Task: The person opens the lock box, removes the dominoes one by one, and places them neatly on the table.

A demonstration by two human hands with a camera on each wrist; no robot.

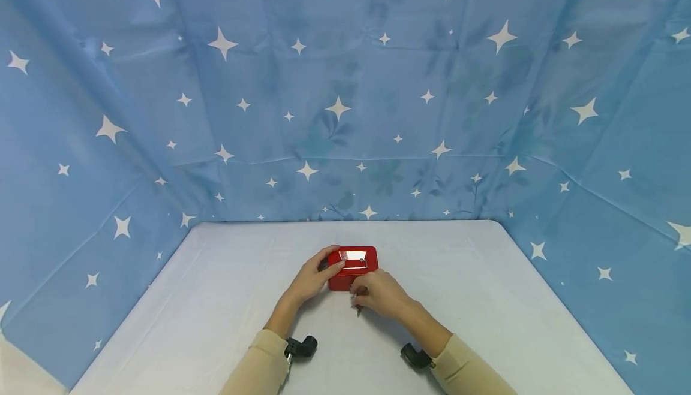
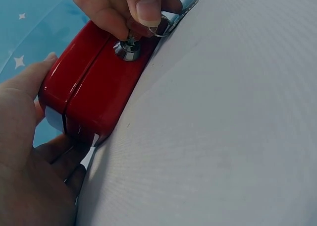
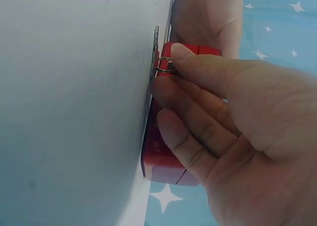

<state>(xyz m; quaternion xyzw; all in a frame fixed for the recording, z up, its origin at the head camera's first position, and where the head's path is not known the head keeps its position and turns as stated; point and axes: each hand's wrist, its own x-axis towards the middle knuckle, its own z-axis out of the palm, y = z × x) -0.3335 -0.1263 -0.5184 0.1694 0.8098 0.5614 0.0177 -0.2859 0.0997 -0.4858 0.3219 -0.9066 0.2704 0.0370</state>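
Note:
A small red metal cash box (image 1: 339,283) stands on the white table, its lid closed and a wire handle (image 1: 366,263) lying on top. My left hand (image 1: 309,280) holds the box by its left end, with the thumb on the lid and the fingers low along the side. At the front face, my right hand (image 1: 384,294) pinches a key (image 2: 131,38) that sits in the round silver lock (image 2: 128,52). From it hangs a key ring (image 2: 160,28) with a second key (image 3: 156,37). The right fingertips partly cover the key in the lock.
The white tabletop (image 1: 216,299) spreads around the box on all sides. Blue cloth with white stars (image 1: 345,137) hangs behind the table and along both sides. A black wrist camera (image 1: 302,347) is strapped at the left sleeve, another black camera (image 1: 415,356) at the right.

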